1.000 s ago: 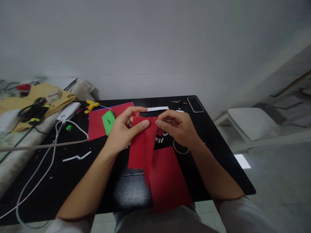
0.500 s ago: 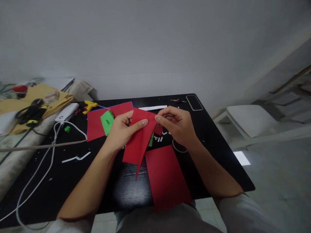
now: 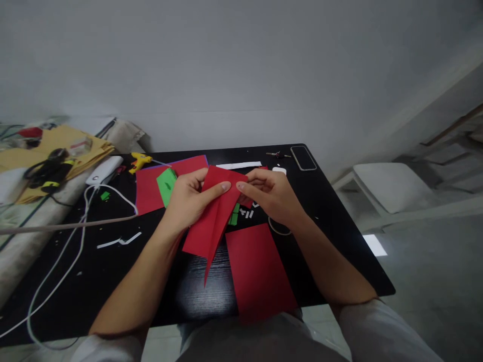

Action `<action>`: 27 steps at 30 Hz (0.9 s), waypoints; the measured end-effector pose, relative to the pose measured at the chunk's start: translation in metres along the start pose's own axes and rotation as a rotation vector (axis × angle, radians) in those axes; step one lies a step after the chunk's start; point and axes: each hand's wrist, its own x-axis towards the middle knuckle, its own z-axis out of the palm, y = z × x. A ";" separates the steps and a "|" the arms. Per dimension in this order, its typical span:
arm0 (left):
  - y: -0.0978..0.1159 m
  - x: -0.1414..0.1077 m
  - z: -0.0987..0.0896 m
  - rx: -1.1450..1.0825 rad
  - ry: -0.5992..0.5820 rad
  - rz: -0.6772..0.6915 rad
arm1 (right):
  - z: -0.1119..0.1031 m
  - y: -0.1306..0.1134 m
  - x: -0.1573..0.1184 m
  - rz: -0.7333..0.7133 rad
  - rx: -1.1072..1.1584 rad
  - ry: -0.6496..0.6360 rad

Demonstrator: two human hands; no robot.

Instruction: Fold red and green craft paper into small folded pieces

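Note:
A folded piece of red paper (image 3: 211,213) is held up over the middle of the black table, its pointed lower end hanging down. My left hand (image 3: 194,196) grips its left side, thumb on top. On the right edge of the paper, my right hand (image 3: 266,193) pinches with thumb and fingers. Below them a flat red sheet (image 3: 260,271) lies at the table's front edge. Green paper pieces (image 3: 166,186) rest on another red sheet (image 3: 149,193), left of my left hand. Small white paper scraps (image 3: 247,213) lie partly behind the held paper.
At the back left are a yellow glue gun (image 3: 140,161) and a white power strip (image 3: 104,170) with cables. A phone (image 3: 303,158) and keys (image 3: 278,155) lie at the back right. A white stool (image 3: 385,186) stands right of the black table (image 3: 124,281).
The held paper's lower end has swung slightly left and down. My right thumb has moved a little left onto the paper. A white object behind my right hand now shows.

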 end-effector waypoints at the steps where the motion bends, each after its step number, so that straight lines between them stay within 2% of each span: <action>1: -0.001 0.000 0.000 -0.002 -0.001 -0.004 | 0.000 0.001 0.000 -0.004 -0.005 -0.005; 9: -0.007 0.001 -0.006 -0.023 -0.113 -0.116 | -0.002 -0.001 0.001 -0.057 -0.029 0.085; 14: -0.006 0.000 -0.007 -0.006 -0.112 -0.137 | 0.000 0.000 0.001 -0.063 -0.014 0.103; 18: -0.009 0.001 -0.011 -0.006 -0.191 -0.187 | -0.003 -0.001 0.002 -0.088 -0.021 0.136; 27: 0.000 0.004 -0.020 0.039 -0.365 -0.248 | -0.026 -0.006 0.010 -0.169 -0.034 0.356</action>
